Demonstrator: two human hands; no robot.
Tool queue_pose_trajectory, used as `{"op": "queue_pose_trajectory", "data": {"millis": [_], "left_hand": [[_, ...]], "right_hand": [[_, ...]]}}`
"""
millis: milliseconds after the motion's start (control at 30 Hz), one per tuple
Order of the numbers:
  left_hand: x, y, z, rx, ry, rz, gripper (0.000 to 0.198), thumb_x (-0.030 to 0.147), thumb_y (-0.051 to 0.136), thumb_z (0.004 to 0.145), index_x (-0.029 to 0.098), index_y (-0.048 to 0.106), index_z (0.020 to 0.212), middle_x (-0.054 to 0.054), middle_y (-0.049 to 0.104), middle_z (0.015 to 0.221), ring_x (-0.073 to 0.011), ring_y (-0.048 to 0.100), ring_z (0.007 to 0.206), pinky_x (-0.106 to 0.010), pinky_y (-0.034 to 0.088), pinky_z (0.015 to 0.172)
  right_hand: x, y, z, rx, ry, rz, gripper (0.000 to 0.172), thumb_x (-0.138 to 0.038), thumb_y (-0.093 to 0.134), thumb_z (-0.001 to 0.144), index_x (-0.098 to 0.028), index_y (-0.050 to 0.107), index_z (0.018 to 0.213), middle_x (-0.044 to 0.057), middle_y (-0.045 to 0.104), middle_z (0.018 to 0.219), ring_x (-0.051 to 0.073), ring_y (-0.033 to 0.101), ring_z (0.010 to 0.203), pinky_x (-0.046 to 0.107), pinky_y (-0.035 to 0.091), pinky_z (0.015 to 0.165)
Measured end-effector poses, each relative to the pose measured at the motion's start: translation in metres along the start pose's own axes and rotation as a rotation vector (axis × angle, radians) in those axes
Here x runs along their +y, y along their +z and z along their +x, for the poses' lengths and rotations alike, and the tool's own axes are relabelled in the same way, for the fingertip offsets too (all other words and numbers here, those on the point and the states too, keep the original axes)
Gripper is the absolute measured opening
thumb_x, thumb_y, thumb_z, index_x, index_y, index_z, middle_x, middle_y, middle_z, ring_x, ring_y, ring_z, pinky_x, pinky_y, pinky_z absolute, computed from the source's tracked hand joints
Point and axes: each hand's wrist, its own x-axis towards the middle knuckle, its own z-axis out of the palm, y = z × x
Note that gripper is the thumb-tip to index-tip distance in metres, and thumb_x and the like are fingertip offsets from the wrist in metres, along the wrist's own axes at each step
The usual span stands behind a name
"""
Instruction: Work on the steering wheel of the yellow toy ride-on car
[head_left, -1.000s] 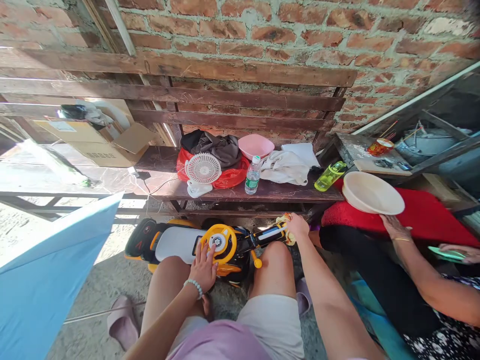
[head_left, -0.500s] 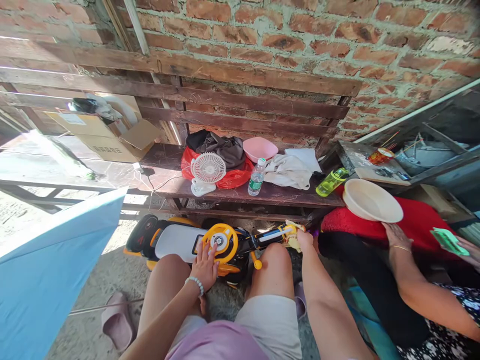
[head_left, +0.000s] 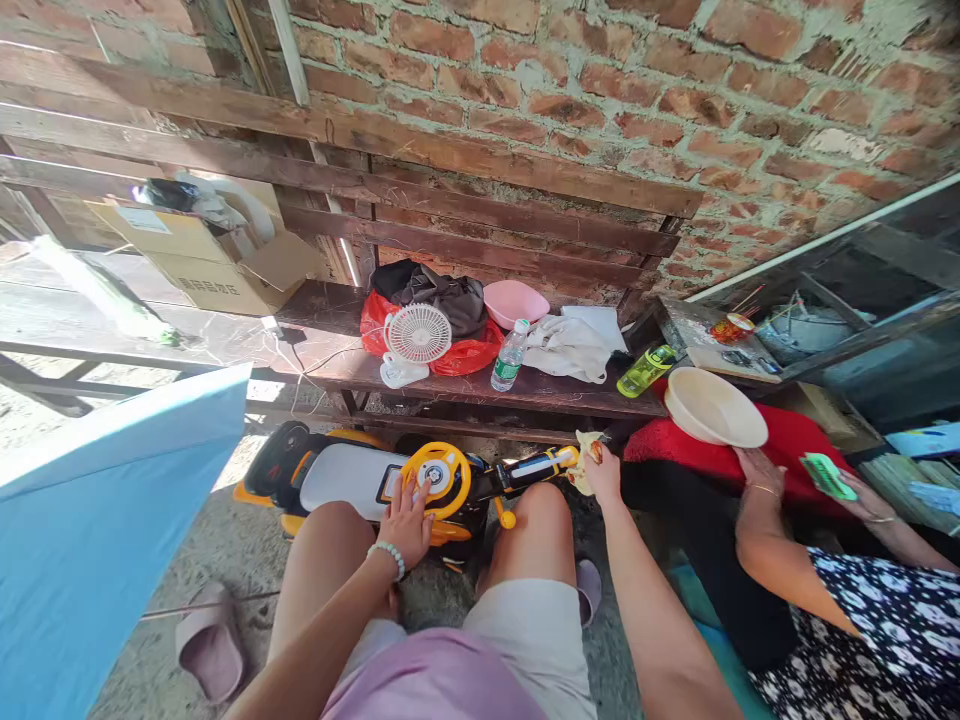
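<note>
A yellow toy steering wheel (head_left: 464, 480) belongs to a ride-on toy excavator (head_left: 341, 478) with a pale grey seat. My left hand (head_left: 405, 525), a beaded bracelet at its wrist, lies on the near-left rim with its fingers stretched over it. To the right, my right hand (head_left: 606, 480) grips a crumpled pale yellow cloth (head_left: 583, 462) with reddish-brown marks. That cloth is at the far end of the toy's black-and-yellow digger arm (head_left: 536, 470) and hides its tip. Whether the cloth presses on the arm I cannot tell.
Behind the toy, a wooden bench (head_left: 330, 370) bears a white fan (head_left: 418, 333), a water bottle (head_left: 510, 358) and a green bottle (head_left: 645, 372). At right, another person's hand (head_left: 759, 470) touches a cream basin (head_left: 716, 405); their other hand holds a green brush-like object (head_left: 827, 476). Blue fabric (head_left: 127, 520) fills the left.
My right hand has shifted slightly, and more of the cloth shows. My left hand stays on the wheel. The view has turned a little to the right; the co-worker's green object is closer to the basin.
</note>
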Motion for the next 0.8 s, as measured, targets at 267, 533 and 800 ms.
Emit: {"op": "queue_pose_trajectory", "data": {"millis": [267, 533, 800], "left_hand": [[0.009, -0.012, -0.002, -0.033, -0.028, -0.021, 0.068, 0.027, 0.049, 0.108, 0.017, 0.035, 0.174, -0.02, 0.024, 0.183, -0.0431, 0.008, 0.172, -0.061, 0.039, 0.128], [0.012, -0.019, -0.002, -0.08, -0.033, -0.035, 0.072, 0.027, 0.05, 0.107, 0.017, 0.031, 0.176, -0.02, 0.021, 0.184, -0.0447, 0.006, 0.171, -0.064, 0.038, 0.127], [0.012, -0.014, 0.0, -0.054, -0.031, -0.035, 0.072, 0.031, 0.054, 0.107, 0.019, 0.033, 0.175, -0.018, 0.023, 0.183, -0.0428, 0.006, 0.172, -0.061, 0.038, 0.128]], "right_hand": [[-0.062, 0.019, -0.028, -0.177, -0.141, -0.284, 0.051, -0.024, 0.051, 0.102, -0.024, 0.068, 0.149, 0.014, 0.055, 0.16, 0.032, 0.057, 0.134, 0.04, 0.051, 0.103], [-0.082, 0.004, -0.059, -0.235, -0.444, -0.368, 0.051, -0.019, 0.052, 0.1, -0.031, 0.069, 0.146, 0.008, 0.066, 0.145, 0.029, 0.058, 0.13, 0.037, 0.047, 0.105], [-0.121, -0.015, -0.1, -0.069, -0.448, 0.013, 0.065, -0.024, 0.058, 0.095, -0.033, 0.055, 0.16, 0.007, 0.053, 0.157, 0.025, 0.063, 0.13, 0.032, 0.053, 0.105]]}}
